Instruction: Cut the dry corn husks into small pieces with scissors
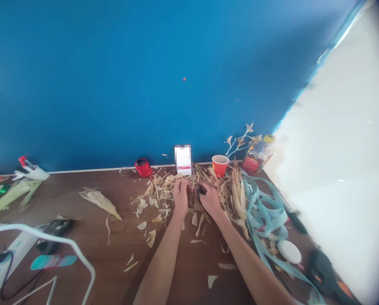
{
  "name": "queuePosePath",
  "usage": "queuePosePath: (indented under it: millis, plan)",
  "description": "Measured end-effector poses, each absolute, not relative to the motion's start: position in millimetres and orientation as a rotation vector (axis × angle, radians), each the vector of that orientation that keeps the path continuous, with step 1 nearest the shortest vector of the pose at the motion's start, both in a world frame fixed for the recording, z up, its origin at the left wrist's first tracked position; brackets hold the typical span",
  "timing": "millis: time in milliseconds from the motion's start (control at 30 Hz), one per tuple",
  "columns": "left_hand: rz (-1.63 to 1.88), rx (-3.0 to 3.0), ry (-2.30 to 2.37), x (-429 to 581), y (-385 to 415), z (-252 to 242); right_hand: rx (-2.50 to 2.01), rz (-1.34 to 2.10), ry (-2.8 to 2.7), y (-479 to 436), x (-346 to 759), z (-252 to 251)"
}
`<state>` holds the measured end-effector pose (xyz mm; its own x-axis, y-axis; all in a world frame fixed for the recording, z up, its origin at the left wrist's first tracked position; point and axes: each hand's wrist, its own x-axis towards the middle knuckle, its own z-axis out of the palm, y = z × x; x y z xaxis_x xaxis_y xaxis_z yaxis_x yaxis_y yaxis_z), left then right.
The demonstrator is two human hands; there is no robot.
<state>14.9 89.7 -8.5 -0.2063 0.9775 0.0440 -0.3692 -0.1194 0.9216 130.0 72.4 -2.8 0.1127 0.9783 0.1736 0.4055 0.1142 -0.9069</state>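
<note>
My left hand (pixel 181 195) is closed in a pinch above a heap of cut dry corn husk (pixel 164 190); a small reddish-brown piece (pixel 190 189) shows at its fingertips, too small to name. Close beside it, my right hand (pixel 211 199) grips black-handled scissors (pixel 202 189), whose blades are mostly hidden. Husk scraps spread under and around both hands. Just behind them a phone (pixel 183 159) with a lit screen stands upright. To the right of my right hand lies a bundle of dry husk (pixel 238 190).
A red paper cup (pixel 220 166) and red round container (pixel 143 168) stand near the blue wall. Curled light-blue ribbon (pixel 265 207), a white disc (pixel 289 252) and a black glue gun (pixel 322 271) lie right. Left are a whole husk (pixel 100 201), power strip (pixel 9 262) and white cable (pixel 65 239).
</note>
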Motion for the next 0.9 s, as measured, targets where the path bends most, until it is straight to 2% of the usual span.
queuePosePath:
  millis: [400,600,900]
  plan:
    - [1.546,0.823,1.031,13,91,-7,-1.451,0.767,-1.450,71,130,-1]
    - [1.440,0.994,1.091,15,86,-5,-1.361,0.654,-1.282,69,128,1]
    - [1.323,1.230,1.130,17,84,-3,-1.240,0.769,-1.193,70,132,9]
